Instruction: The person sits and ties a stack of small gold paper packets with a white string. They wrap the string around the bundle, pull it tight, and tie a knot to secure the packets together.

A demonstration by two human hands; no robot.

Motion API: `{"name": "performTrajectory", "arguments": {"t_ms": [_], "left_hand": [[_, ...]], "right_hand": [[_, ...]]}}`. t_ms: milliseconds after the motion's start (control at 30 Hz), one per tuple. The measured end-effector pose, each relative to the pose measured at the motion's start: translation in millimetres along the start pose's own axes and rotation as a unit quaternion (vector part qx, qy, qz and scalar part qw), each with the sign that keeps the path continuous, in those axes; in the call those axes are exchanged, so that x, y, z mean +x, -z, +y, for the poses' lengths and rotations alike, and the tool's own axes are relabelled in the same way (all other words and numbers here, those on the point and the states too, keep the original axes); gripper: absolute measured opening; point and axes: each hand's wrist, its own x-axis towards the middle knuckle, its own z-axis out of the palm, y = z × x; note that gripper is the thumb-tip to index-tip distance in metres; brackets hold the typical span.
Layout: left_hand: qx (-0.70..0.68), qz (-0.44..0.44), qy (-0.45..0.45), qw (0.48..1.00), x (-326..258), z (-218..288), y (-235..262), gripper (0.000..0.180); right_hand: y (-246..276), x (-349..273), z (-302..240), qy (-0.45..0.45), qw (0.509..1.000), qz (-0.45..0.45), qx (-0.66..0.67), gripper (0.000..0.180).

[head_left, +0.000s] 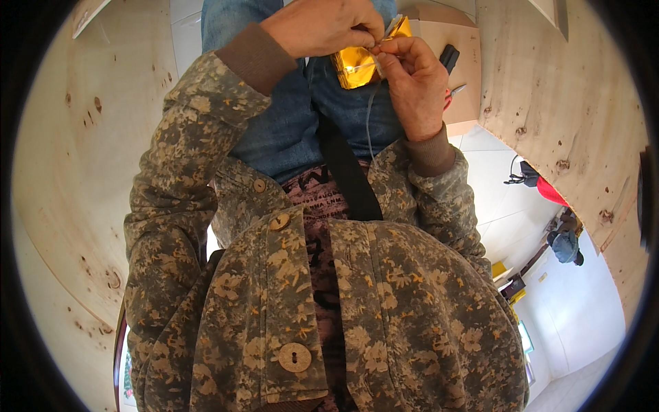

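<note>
A shiny gold foil packet [353, 69] rests over my jeans at the top of the view, with pale strips across it. My left hand [322, 29] comes in from the left and pinches at the packet's upper edge. My right hand [416, 77] is closed, thumb against index finger, on a thin pale cord [369, 123]. The cord's loose end hangs down toward my jacket. Both hands' fingertips nearly meet over the foil. What exactly sits between the left fingertips is partly hidden; the cord seems to run there.
A cardboard box [439, 41] stands beyond my right hand, bearing a black object [449, 56] and red-handled scissors [453, 93]. Wooden panels [556, 103] rise on both sides. At the far right a person [565, 244] is visible in the background.
</note>
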Motion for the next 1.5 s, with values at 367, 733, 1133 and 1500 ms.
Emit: {"name": "performTrajectory", "arguments": {"t_ms": [367,733,1133,1500], "left_hand": [[-0.089,-0.111,0.037,0.989,11.7,-11.2,1.2,0.018],[-0.173,-0.271,0.065,0.945,36.0,-22.6,10.8,0.029],[-0.181,-0.276,0.167,0.929,23.4,-29.3,-2.2,0.03],[-0.176,-0.242,0.171,0.939,21.8,-24.8,-4.6,0.03]], "right_hand": [[-1.2,0.5,0.6,-0.007,1.0,0.01,0.018,0.007],[-2.0,0.0,0.6,0.001,1.0,0.024,-0.008,0.01],[-0.9,1.1,-5.3,-0.007,0.996,0.013,-0.092,0.02],[-6.2,0.1,-1.2,-0.008,0.995,0.029,-0.093,0.021]]}}
